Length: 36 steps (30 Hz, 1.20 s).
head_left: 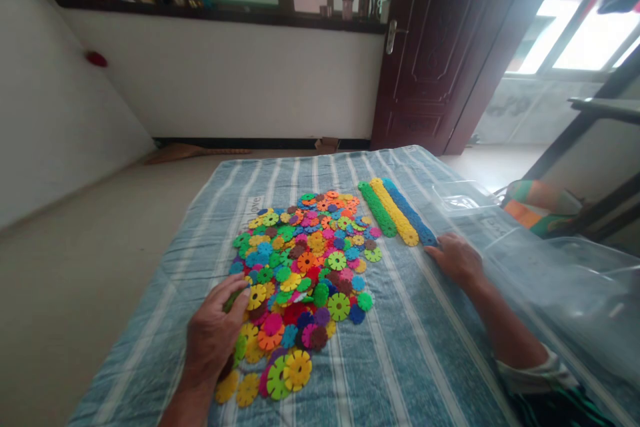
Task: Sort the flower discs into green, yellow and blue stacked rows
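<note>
A heap of colourful plastic snowflake discs (pixel 305 260) lies on a blue striped cloth (pixel 400 347). My left hand (pixel 215 330) rests on the heap's left edge, its fingers curled around a green disc. To the right lie three straight rows of linked discs: green (pixel 376 209), yellow (pixel 395 211) and blue (pixel 410 212). My right hand (pixel 456 257) lies flat on the cloth with its fingertips touching the near end of the blue row.
A clear plastic lid (pixel 463 197) and a large clear plastic bin (pixel 575 293) sit on the cloth's right side. A dark wooden door (pixel 440 47) stands behind. A broom (pixel 190 152) lies by the white wall. Bare floor (pixel 75 267) stretches to the left.
</note>
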Available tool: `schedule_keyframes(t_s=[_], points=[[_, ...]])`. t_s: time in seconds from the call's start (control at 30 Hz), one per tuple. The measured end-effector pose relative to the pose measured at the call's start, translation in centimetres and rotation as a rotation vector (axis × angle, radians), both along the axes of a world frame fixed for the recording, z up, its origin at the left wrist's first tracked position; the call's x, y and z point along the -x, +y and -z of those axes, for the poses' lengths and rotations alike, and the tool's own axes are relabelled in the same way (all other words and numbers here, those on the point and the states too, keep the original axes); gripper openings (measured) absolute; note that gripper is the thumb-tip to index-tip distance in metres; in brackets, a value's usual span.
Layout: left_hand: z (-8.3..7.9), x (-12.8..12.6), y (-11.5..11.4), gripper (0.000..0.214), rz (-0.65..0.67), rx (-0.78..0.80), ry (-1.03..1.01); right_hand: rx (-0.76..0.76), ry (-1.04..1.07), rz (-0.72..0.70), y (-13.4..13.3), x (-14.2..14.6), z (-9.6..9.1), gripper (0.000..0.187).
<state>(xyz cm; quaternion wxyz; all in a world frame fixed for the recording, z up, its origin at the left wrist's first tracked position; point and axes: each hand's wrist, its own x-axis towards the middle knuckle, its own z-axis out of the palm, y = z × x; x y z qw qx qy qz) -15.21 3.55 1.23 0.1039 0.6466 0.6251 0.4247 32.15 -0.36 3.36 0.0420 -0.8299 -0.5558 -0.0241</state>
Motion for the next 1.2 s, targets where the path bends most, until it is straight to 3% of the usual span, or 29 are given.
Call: schedule_keyframes(t_s=[0.13,0.23,0.4,0.57,0.8,1.2], points=[[0.0,-0.1,-0.3,0.025,0.0,-0.01,0.007,-0.112,-0.016,-0.024,-0.1,0.9,-0.3,0.028],[-0.2,-0.3,-0.5,0.025,0.003,-0.021,0.002,-0.216,0.029,-0.142,0.6,3.0,-0.9,0.022],[-0.2,-0.4,-0.8,0.024,0.012,-0.017,-0.014,-0.321,0.237,-0.509,3.3,9.5,-1.7,0.017],[0.2,-0.2,-0.8,0.026,0.023,-0.027,-0.021,-0.238,0.325,-0.758,7.2,16.6,-2.0,0.021],[0.5,-0.2,-0.8,0.024,0.019,-0.062,-0.023,-0.119,0.19,-0.656,11.6,21.8,-2.1,0.02],[0.6,-0.1,-0.8,0.025,0.026,-0.039,-0.023,-0.006,0.078,-0.653,13.1,23.4,-2.9,0.028]])
